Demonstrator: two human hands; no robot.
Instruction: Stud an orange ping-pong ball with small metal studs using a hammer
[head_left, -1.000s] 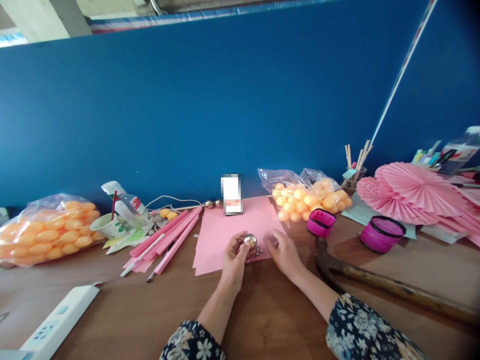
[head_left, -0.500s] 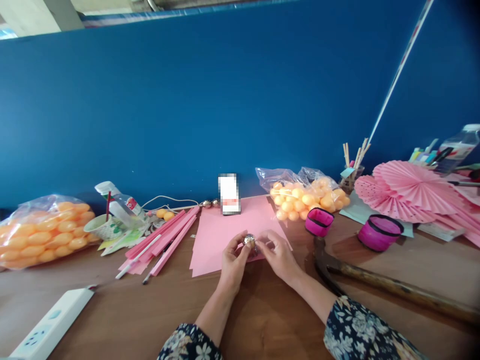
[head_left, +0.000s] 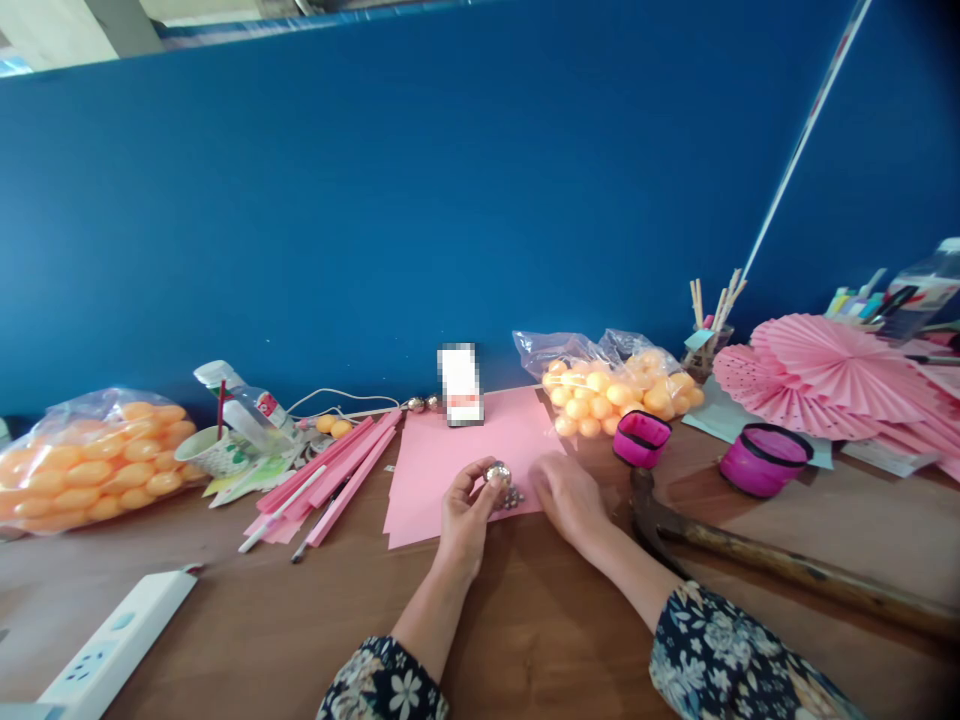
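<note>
My left hand [head_left: 466,508] pinches a shiny silver ball [head_left: 496,474] between thumb and fingers, over the near part of a sheet of pink paper [head_left: 435,470]. A little cluster of small silver beads [head_left: 513,498] lies on the paper just right of that thumb. To the right of the beads is my right hand [head_left: 568,496], at the paper's right side. Its fingers point down and are blurred, so I cannot make out whether they hold anything. At the paper's far edge, two more silver balls [head_left: 424,404] sit beside an upright phone [head_left: 462,388].
Bags of orange balls stand left [head_left: 97,465] and back right [head_left: 611,395]. Folded pink strips [head_left: 345,470] lie left, near a power strip [head_left: 112,640]. On the right are magenta pouches [head_left: 761,470], a wooden-handled hammer [head_left: 787,570] and pink paper fans [head_left: 832,375].
My right hand has moved away from the silver ball to the right, and the small beads on the paper show more clearly. My left hand keeps hold of the ball.
</note>
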